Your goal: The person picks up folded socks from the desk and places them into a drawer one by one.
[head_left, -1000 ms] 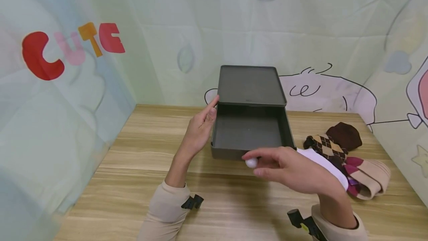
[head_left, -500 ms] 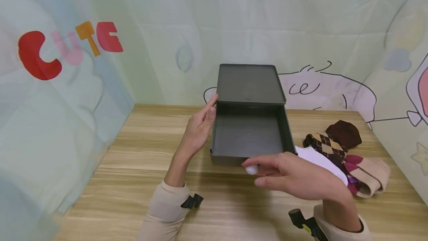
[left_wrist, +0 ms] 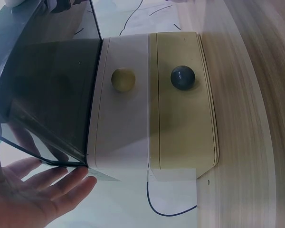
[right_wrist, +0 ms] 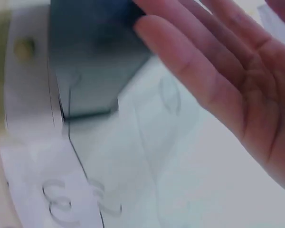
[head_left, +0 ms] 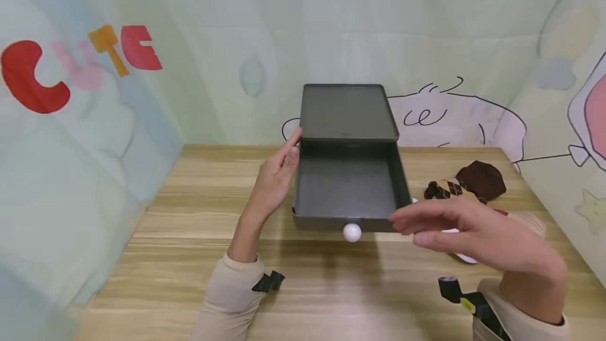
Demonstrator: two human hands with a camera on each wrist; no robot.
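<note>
A small chest of drawers with a dark grey top stands at the back of the table. Its top grey drawer is pulled out and bare inside, with a round white knob on the front. My left hand rests against the chest's left side with fingers extended. My right hand holds nothing, its fingers straight beside the drawer's front right corner, apart from the knob. In the left wrist view, a white drawer and a yellow drawer beneath the grey one are closed.
Right of the chest lie folded socks: a dark brown one, an argyle one and a beige one, partly hidden behind my right hand. A printed cloth hangs behind the wooden table.
The grey drawer has come further out toward me. My right hand has let go of the white knob and moved right. My left hand has stayed against the chest.
</note>
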